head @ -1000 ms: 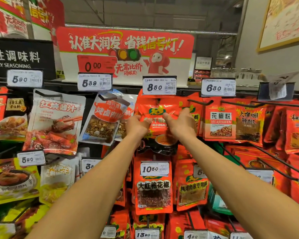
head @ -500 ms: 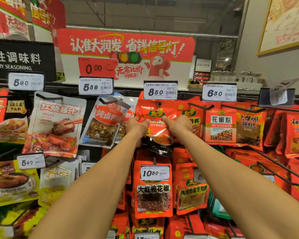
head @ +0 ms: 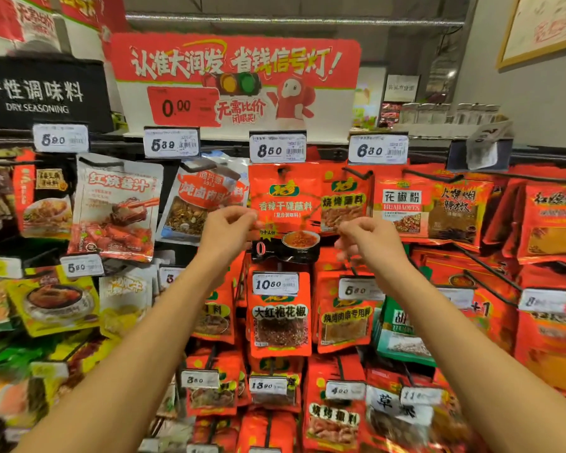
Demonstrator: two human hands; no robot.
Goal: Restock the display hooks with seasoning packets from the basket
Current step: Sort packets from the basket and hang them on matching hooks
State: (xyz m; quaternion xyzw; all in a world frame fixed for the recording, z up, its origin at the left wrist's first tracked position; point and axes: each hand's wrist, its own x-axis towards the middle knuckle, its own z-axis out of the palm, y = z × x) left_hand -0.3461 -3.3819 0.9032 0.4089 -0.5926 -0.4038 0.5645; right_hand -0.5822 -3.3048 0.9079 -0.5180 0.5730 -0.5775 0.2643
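Observation:
A red seasoning packet [head: 285, 204] with a black lower band hangs from the display hook [head: 282, 171] under the 8.50 price tag [head: 277, 148]. My left hand [head: 227, 232] is at the packet's left edge, with thumb and fingertips pinching it. My right hand [head: 370, 238] is a little off the packet's right edge, in front of the neighbouring red packet [head: 345, 204], fingers loosely curled and holding nothing. No basket is in view.
Rows of hooks carry many packets: a white sauce packet [head: 118, 207] and a spice packet [head: 196, 204] to the left, red packets [head: 402, 207] to the right, more red ones [head: 280, 315] below. Bare black hook ends [head: 484, 282] stick out at the right.
Both hands have moved down and outward from the packet's middle. The packet now hangs flat on the hook, and my right hand has come off it.

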